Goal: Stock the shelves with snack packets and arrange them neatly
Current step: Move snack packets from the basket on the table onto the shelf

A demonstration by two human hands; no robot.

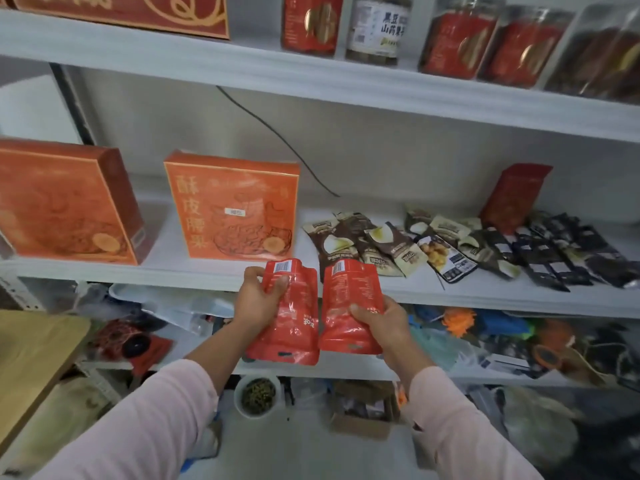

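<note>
Both forearms reach forward, near-parallel. Left grip clasps left packet; right grip clasps right packet.

Shelf bears orange boxes and dark, seemingly snack, packets.

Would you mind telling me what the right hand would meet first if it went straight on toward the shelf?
Probably the brown snack packets lying flat on the middle shelf; the red packet in the right hand would reach them first, though depth is unclear.
</note>
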